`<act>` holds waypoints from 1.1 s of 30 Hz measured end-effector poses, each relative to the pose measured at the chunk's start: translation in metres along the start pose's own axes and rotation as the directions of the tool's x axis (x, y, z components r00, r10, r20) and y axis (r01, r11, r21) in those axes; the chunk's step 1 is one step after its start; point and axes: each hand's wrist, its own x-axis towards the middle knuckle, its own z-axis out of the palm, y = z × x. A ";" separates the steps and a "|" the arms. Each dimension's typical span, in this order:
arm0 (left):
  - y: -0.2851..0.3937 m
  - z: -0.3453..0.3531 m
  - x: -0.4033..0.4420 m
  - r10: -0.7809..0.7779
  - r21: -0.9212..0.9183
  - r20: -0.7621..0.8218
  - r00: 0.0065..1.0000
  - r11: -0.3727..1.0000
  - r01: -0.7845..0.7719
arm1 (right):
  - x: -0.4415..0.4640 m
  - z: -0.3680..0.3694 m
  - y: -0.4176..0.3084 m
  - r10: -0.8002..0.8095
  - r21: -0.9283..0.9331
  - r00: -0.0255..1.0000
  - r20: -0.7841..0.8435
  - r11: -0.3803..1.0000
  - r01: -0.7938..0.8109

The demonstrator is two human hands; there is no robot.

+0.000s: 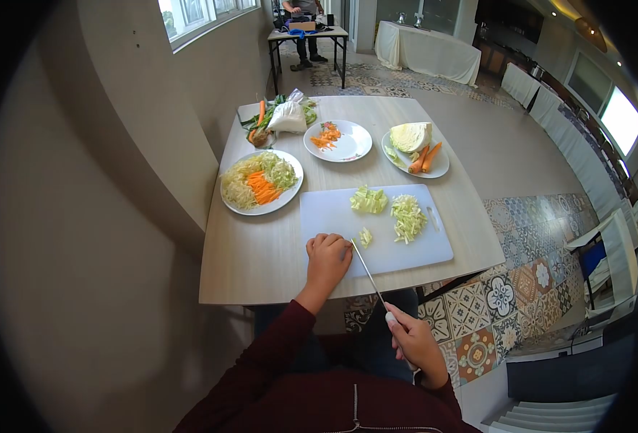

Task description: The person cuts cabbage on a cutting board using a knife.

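My right hand (pixel 414 338) is wrapped round the handle of a knife (pixel 369 273), its blade slanting up and left to the white cutting board (pixel 326 209). On the board's lower left lies my left hand (pixel 330 256), fingers curled together beside the knife tip; what is under them is hidden. Just right of the tip sits a small bit of cut cabbage (pixel 365 237). Two larger heaps rest farther back: chopped cabbage (pixel 369 200) at the middle and shredded cabbage (pixel 408 219) on the right.
Behind the board are a plate of shredded vegetables (pixel 262 182), a plate with carrot pieces (pixel 351 148) and a plate (pixel 441 168) with cabbage and carrots. A plastic bag (pixel 288 117) lies by vegetables at the back left. A person (pixel 303 14) stands at a far table.
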 end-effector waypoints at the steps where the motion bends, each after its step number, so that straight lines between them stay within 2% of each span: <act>1: 0.000 0.000 0.000 0.000 -0.001 0.000 1.000 1.000 0.000 | -0.002 0.000 -0.001 0.001 -0.007 1.000 -0.001 1.000 -0.001; 13: 0.000 0.000 0.001 -0.002 -0.001 -0.006 1.000 1.000 0.002 | -0.007 0.005 -0.011 0.038 -0.012 0.999 -0.011 0.999 -0.038; 16: 0.001 -0.001 0.001 -0.009 0.024 0.011 1.000 1.000 0.009 | 0.005 0.004 -0.004 0.013 0.049 1.000 -0.003 0.999 -0.013; 25: -0.001 0.001 0.000 -0.010 0.007 0.009 1.000 1.000 0.010 | 0.035 0.016 -0.010 -0.066 0.026 0.998 -0.015 0.997 0.067; 33: 0.001 0.000 0.001 -0.015 0.011 0.006 1.000 1.000 0.015 | 0.001 0.006 -0.007 0.025 0.008 1.000 -0.019 1.000 -0.024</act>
